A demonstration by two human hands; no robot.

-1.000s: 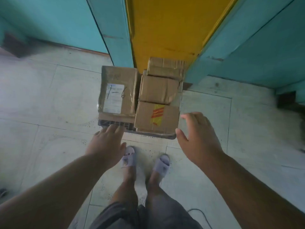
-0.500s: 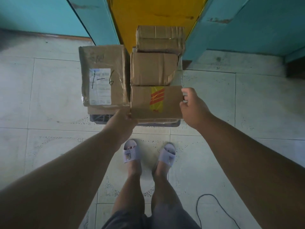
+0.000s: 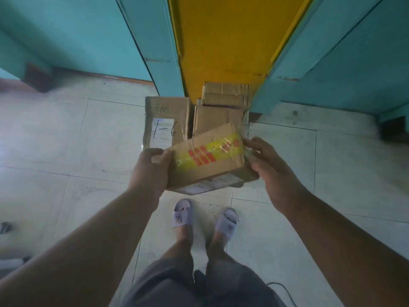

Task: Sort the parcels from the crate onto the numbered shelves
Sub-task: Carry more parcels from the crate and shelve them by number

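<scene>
Head view, held parcel: a brown cardboard parcel with yellow-and-red tape (image 3: 210, 157) sits between my two hands, tilted so its right end is higher, over the tiled floor (image 3: 66, 151) in front of my feet.
Head view, my left hand: my left hand (image 3: 150, 171) grips the parcel's left end, thumb curled over the top edge and the other fingers hidden underneath.
Head view, my right hand: my right hand (image 3: 263, 162) holds the right end, fingers bent round the corner at the tape; the palm faces the box side.
Head view, parcel marked 1-6: at 11 o'clock from the held one lies a flat parcel with a white label reading "1-6" (image 3: 166, 122); my left hand and the held parcel cover its near edge.
Head view, other parcels: at 12 o'clock a plain brown parcel (image 3: 218, 117) shows behind the held one, and a taped parcel (image 3: 226, 94) lies further back against the yellow panel (image 3: 221, 41).
Head view, crate: hidden under the parcels; I cannot make it out.
Head view, surroundings: teal panels (image 3: 77, 34) stand on both sides of the yellow one.
Head view, feet: my pale slippers (image 3: 182, 212) stand at 6 o'clock from the parcel.
</scene>
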